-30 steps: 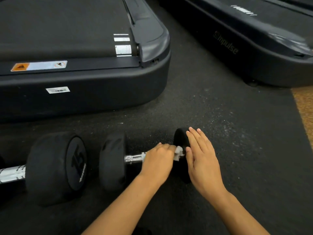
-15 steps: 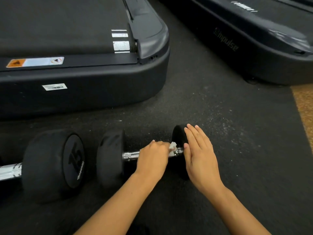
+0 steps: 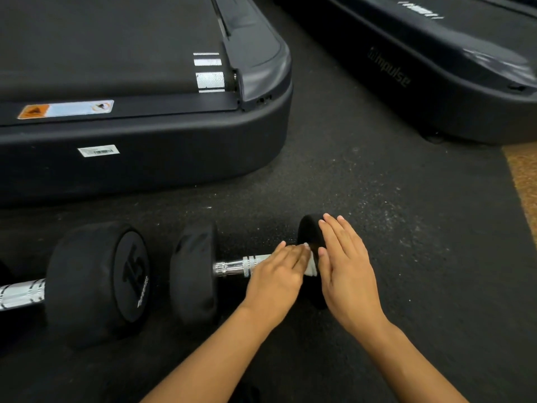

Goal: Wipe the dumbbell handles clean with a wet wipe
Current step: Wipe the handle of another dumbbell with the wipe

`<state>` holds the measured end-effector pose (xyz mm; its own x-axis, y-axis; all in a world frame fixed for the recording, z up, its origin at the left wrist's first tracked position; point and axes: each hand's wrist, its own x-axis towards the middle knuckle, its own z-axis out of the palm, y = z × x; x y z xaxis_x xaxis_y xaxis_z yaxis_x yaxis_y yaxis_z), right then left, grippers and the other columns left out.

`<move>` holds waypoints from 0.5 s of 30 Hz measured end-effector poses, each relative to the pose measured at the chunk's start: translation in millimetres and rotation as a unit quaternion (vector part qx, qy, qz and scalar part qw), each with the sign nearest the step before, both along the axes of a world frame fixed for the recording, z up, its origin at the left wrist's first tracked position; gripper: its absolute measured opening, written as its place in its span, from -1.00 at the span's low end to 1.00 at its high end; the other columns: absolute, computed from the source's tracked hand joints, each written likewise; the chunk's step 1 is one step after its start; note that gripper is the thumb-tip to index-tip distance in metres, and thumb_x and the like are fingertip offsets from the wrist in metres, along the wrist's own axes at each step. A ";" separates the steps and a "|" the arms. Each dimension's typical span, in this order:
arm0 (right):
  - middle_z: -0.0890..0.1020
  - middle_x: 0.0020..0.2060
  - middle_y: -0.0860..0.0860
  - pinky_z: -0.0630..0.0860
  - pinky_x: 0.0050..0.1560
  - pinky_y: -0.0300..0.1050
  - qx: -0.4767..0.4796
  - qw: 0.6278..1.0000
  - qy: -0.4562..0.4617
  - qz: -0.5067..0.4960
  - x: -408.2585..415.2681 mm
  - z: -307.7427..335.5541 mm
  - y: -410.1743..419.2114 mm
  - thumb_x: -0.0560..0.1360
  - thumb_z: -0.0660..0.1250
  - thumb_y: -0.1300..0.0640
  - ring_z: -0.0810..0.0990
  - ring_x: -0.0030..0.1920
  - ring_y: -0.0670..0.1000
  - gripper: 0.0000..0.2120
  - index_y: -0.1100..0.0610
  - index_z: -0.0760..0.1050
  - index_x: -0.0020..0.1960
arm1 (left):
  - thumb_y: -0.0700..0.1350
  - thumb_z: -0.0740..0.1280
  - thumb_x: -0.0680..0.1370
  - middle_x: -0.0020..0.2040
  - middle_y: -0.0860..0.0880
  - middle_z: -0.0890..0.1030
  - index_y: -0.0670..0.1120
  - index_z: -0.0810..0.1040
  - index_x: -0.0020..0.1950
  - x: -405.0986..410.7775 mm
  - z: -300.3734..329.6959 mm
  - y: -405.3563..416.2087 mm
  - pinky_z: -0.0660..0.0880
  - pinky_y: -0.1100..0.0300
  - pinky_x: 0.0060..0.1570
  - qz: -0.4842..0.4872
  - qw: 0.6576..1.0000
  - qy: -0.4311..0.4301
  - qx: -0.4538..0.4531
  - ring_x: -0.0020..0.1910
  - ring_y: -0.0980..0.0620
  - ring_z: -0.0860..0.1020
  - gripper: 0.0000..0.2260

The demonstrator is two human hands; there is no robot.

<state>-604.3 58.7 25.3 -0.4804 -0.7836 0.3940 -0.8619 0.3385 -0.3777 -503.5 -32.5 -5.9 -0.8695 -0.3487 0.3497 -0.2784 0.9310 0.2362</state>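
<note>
1. On the black rubber gym floor (image 3: 377, 184), at about six o'clock from the near treadmill (image 3: 145, 146), I see two dumbbells lying end to end; a second treadmill (image 3: 436, 82) sits at two o'clock.
2. The larger dumbbell (image 3: 96, 283), at nine o'clock and marked 15, is cut off by the frame edge, so I cannot see most of its handle or judge whether it has been wiped.
3. The smaller dumbbell (image 3: 197, 274) lies at centre; it could roll on its round heads if the steadying palm slips.
4. My right hand (image 3: 345, 271), fingers straight and together, rests flat against the right-hand head (image 3: 309, 231), gripping nothing.
5. My left hand (image 3: 276, 274) lies over the chrome handle (image 3: 241, 266), fingers fairly straight, pressing the wipe onto it; the grip beneath is hidden.
6. The wet wipe (image 3: 310, 267) shows only as a white scrap between the hands; I judge it may bunch against the head and miss the handle's end.
</note>
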 end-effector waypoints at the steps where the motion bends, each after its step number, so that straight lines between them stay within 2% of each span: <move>1: 0.37 0.38 0.07 -0.06 0.44 -0.29 0.000 1.000 -0.001 0.001 -0.6 0.5 -0.8 0.58 -0.03 0.05 0.12 0.44 -0.07 -0.53 0.23 0.33 0.39 | -0.29 0.52 0.28 0.06 -0.12 0.64 -0.21 0.59 0.16 -2.3 4.0 -2.2 0.38 0.08 0.22 0.012 1.000 -0.009 0.012 0.06 -0.02 0.61 -0.55; 3: 0.38 0.38 0.08 -0.06 0.44 -0.29 0.004 1.000 -0.001 0.002 -0.9 2.0 -2.9 0.58 -0.03 0.05 0.13 0.43 -0.06 -0.53 0.24 0.33 0.38 | -0.23 0.40 0.43 0.10 -0.06 0.62 -0.11 0.55 0.21 -1.8 16.0 -5.7 0.31 0.15 0.27 0.051 0.996 -0.037 0.067 0.10 -0.01 0.58 -0.65; 5: 0.40 0.36 0.11 -0.06 0.43 -0.27 0.005 1.000 0.008 0.004 -0.2 4.6 -4.0 0.58 -0.02 0.08 0.15 0.42 -0.02 -0.54 0.27 0.35 0.37 | -0.14 0.26 0.55 0.13 0.00 0.58 0.01 0.50 0.24 1.5 23.0 -11.3 0.41 0.13 0.17 0.087 0.989 -0.072 0.097 0.13 0.00 0.52 -0.73; 7: 0.40 0.36 0.13 -0.06 0.43 -0.27 0.009 1.000 0.011 0.005 -0.7 4.8 -2.9 0.58 -0.02 0.08 0.15 0.41 -0.01 -0.54 0.27 0.35 0.37 | -0.11 0.21 0.57 0.12 0.04 0.55 0.07 0.47 0.22 6.2 24.2 -14.4 0.44 0.12 0.04 0.102 0.988 -0.072 0.095 0.10 0.03 0.49 -0.76; 9: 0.38 0.37 0.12 -0.08 0.43 -0.27 0.014 1.000 0.003 0.005 -0.3 5.1 -1.0 0.58 -0.02 0.07 0.14 0.42 -0.03 -0.54 0.27 0.33 0.38 | -0.12 0.24 0.56 0.11 0.05 0.56 0.07 0.46 0.24 13.9 24.5 -15.9 0.44 0.14 0.02 0.116 0.986 -0.076 0.096 0.08 0.04 0.49 -0.74; 10: 0.38 0.37 0.11 -0.08 0.44 -0.28 0.016 1.000 -0.001 0.007 0.2 5.2 -0.5 0.58 -0.02 0.07 0.14 0.42 -0.03 -0.54 0.26 0.33 0.38 | -0.14 0.31 0.52 0.09 0.05 0.58 0.04 0.48 0.24 19.6 25.7 -15.3 0.46 0.15 0.02 0.124 0.986 -0.076 0.082 0.05 0.04 0.52 -0.70; 12: 0.36 0.38 0.10 -0.11 0.43 -0.30 0.019 1.000 -0.008 0.012 0.7 5.0 -0.1 0.58 -0.02 0.07 0.11 0.43 -0.05 -0.54 0.25 0.32 0.39 | -0.21 0.54 0.28 -0.07 0.02 0.65 -0.06 0.61 0.09 26.7 21.4 -12.7 0.54 0.17 -0.04 0.131 0.989 -0.055 0.048 -0.11 0.05 0.62 -0.61; 13: 0.35 0.39 0.09 -0.12 0.43 -0.31 0.019 1.000 -0.013 0.015 0.4 5.3 -0.3 0.59 -0.01 0.07 0.09 0.43 -0.08 -0.55 0.24 0.30 0.40 | -0.26 0.59 0.15 -0.13 -0.01 0.67 -0.11 0.66 0.00 28.8 17.2 -11.7 0.56 0.15 -0.06 0.119 0.992 -0.037 0.030 -0.17 0.04 0.65 -0.56; 15: 0.29 0.43 0.05 -0.11 0.45 -0.25 0.022 0.999 -0.041 0.017 -0.6 7.8 1.3 0.61 0.05 0.09 0.02 0.44 -0.13 -0.59 0.20 0.27 0.42 | -0.29 0.61 0.05 -0.14 -0.05 0.69 -0.16 0.67 -0.06 32.7 17.4 -7.2 0.54 0.08 -0.01 0.091 0.996 -0.021 0.006 -0.15 0.03 0.66 -0.53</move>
